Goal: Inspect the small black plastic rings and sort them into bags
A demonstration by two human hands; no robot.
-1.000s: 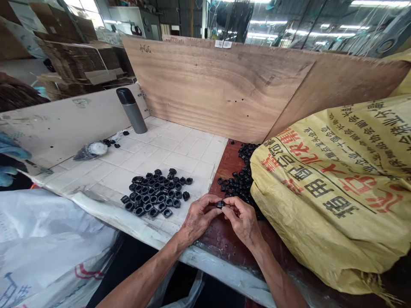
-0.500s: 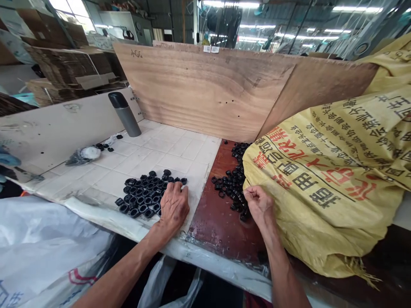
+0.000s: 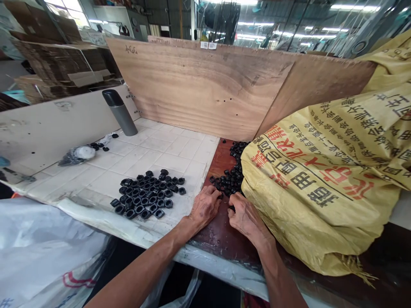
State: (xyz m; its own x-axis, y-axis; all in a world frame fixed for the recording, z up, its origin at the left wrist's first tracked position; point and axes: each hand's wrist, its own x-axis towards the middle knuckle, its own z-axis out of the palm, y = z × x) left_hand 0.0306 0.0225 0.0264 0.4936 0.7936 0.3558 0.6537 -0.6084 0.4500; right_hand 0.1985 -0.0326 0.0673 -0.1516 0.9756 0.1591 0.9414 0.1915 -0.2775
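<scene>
My left hand (image 3: 206, 206) reaches to the near edge of a loose heap of small black plastic rings (image 3: 227, 180) on the dark red board. Its fingers are bent together and their tips are hidden, so I cannot make out what they hold. Close on its right, my right hand (image 3: 243, 214) is closed, with a small black ring (image 3: 231, 208) partly showing at its fingers. Further left, several black rings (image 3: 144, 194) lie spread in a flat cluster on the white tiled surface, most with their openings up.
A large yellow woven sack (image 3: 308, 188) lies on the right, against the heap. A grey flask (image 3: 123, 115) stands at the back left, near a small plastic bag (image 3: 77, 155). A plywood board (image 3: 199, 85) closes off the back. White sacking (image 3: 41, 248) hangs at the front left.
My left hand has moved right, from the ring cluster to the heap. My right hand has shifted left and slightly down, beside it. The view has turned slightly.
</scene>
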